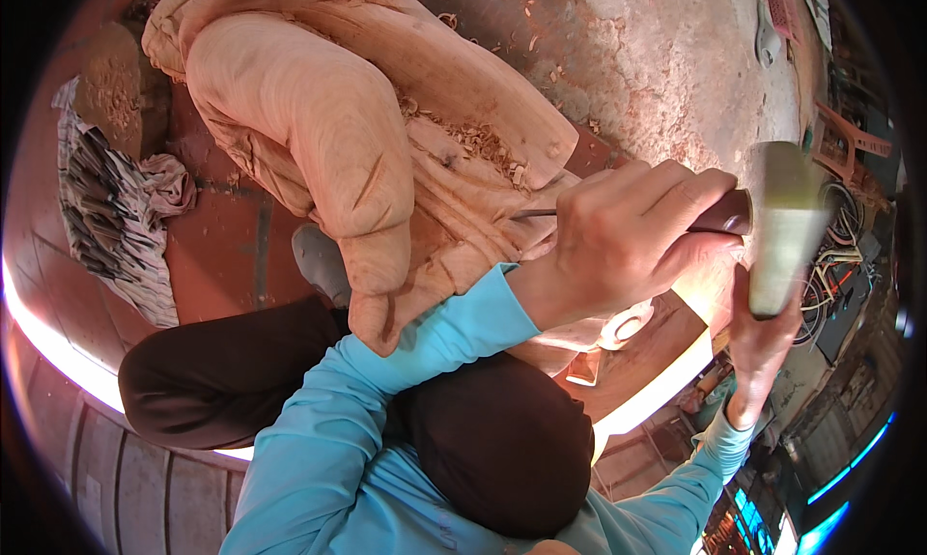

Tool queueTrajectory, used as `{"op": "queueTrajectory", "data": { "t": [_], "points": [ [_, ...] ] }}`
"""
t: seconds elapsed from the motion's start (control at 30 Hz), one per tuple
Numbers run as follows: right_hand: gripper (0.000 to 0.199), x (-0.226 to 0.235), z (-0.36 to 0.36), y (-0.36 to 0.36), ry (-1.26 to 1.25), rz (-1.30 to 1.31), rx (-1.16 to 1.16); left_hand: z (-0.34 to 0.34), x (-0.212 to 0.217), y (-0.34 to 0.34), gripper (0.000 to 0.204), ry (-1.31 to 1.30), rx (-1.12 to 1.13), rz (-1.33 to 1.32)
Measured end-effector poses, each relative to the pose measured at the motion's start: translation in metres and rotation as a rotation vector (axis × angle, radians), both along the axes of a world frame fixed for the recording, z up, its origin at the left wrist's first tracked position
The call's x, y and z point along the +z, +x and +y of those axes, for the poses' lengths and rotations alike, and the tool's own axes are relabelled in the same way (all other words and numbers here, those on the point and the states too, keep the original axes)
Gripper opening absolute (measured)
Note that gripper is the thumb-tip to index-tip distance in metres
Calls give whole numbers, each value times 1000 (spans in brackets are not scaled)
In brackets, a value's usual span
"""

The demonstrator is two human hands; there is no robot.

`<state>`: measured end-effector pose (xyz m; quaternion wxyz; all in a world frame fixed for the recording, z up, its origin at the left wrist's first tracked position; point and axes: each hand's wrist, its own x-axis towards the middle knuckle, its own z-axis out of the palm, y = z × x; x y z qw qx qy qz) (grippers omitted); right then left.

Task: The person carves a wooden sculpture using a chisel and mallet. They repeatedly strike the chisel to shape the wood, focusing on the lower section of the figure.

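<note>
Hands first. Left hand (pixel 628 236) fisted tight round the dark handle of a chisel (pixel 719 214), knuckles up, thumb underneath; the thin steel blade runs left out of the fist and its tip meets the wooden carving (pixel 328 140) in a recessed fold at centre. Left forearm in a turquoise sleeve (pixel 435 333) comes up from the near edge, crossing over a bent knee in dark trousers (pixel 492 439).

Right hand (pixel 758 338) lower right, fingers wrapped round the shaft of a wooden mallet (pixel 782 227), wrist cocked upward. Mallet head stands upright, pale and motion-blurred, just right of the chisel's butt end; whether they touch, cannot tell.

Carving: large, pale pinkish wood, lying across the upper left and centre, with a rounded smooth lobe near and draped folds cut along its right flank. Wood shavings (pixel 478 140) lie in the folds beside the blade.

Surface: reddish-brown floor (pixel 222 227), worn pale and patchy at far right, chips scattered on it. A grey shoe (pixel 319 260) rests under the carving's near edge. Far left, a cloth roll of carving tools (pixel 106 217) spread open, crumpled rag beside it. Bright strip of light along the near floor edge; bicycles (pixel 830 256) visible beyond at right.
</note>
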<state>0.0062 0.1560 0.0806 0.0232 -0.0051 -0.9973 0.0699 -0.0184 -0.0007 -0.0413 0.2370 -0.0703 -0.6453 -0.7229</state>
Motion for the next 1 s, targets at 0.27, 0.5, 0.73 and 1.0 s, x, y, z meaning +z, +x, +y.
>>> {"op": "queueTrajectory", "data": {
  "t": [0.27, 0.5, 0.73, 1.0],
  "points": [
    [31, 6, 21, 0, -138, -24, -158, -4, 0, -2, 37, 51, -10, -30],
    [46, 14, 15, -10, -350, -89, -197, -6, 0, -6, 35, 58, 25, -49],
    [37, 10, 19, -5, -132, 3, -242, -15, 2, 3, 39, -144, 110, 159],
    [21, 11, 14, -1, -294, -15, -264, -3, 3, -1, 42, -2, 15, 54]
  ]
}}
